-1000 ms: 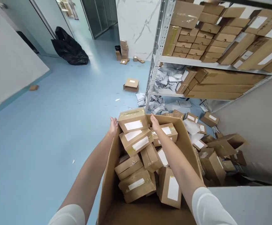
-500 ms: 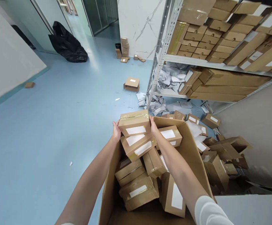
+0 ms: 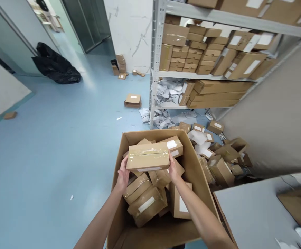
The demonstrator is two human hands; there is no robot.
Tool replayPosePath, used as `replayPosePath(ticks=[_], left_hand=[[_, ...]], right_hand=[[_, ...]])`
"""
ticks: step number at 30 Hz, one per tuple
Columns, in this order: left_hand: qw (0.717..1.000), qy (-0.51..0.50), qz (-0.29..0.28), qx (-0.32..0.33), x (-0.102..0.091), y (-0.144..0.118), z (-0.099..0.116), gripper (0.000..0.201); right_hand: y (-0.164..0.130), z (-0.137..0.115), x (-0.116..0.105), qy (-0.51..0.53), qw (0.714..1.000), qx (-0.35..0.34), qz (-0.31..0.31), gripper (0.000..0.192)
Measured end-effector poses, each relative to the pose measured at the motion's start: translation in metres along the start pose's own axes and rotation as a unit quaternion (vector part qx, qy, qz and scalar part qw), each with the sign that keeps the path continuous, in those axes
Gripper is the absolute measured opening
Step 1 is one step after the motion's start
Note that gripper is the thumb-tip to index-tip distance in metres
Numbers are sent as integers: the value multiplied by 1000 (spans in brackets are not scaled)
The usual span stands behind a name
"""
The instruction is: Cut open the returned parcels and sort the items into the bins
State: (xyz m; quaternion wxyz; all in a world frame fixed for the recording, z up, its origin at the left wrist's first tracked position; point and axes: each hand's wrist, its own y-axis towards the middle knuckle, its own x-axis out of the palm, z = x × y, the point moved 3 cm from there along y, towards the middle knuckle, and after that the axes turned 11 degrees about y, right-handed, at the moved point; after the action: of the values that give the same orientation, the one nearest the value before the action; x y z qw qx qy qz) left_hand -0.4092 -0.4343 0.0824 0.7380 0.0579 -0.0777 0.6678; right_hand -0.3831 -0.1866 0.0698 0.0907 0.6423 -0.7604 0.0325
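Between my two hands is a taped brown cardboard box [image 3: 148,155], its top seam facing up and a white label on its near side. My left hand [image 3: 123,173] grips its left end, and my right hand [image 3: 173,167] presses on its right end. The held box is over the mouth of a large open carton [image 3: 199,173]. Inside the carton lie several smaller taped boxes, among them a labelled box [image 3: 146,206] at the near left and an upright box [image 3: 181,204] at the right. The held box hides part of the pile beneath.
Metal shelving [image 3: 154,69] with stacked boxes stands ahead on the right. Loose parcels [image 3: 221,169] crowd the floor right of the carton, beside a white table [image 3: 254,211]. A black bag [image 3: 59,67] and an opened box [image 3: 133,99] are on the blue floor.
Both hands have brought the held box back from the carton's far rim, nearer to me, and tilted it so its taped top shows more. The camera view has shifted, showing more shelving.
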Motion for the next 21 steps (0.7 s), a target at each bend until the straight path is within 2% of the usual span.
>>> replayPosePath(ticks=[3,5,10,15,18,21], left_hand=[[999,22,-27,-2,19,-39,9,95],[998,31,-56,-6,35,-63,12,94],[988,53,-143,-29,94,-110,6,96],[960,84,-263,-51,178,-146,-3,94],[934,79,-346,-45,240,-171,-10,94],[905,62,-418,-35,306,-206,-24,95]], right_hand=[[-58,-20,-18,44,998,-32,11,85],[-98,-31,-33,59,996,-38,45,85],[-191,-60,-82,58,985,-57,151,83],[-275,-85,-145,46,960,-88,260,84],[-329,-92,-188,50,936,-119,327,83],[-388,-96,-233,49,908,-119,398,85]])
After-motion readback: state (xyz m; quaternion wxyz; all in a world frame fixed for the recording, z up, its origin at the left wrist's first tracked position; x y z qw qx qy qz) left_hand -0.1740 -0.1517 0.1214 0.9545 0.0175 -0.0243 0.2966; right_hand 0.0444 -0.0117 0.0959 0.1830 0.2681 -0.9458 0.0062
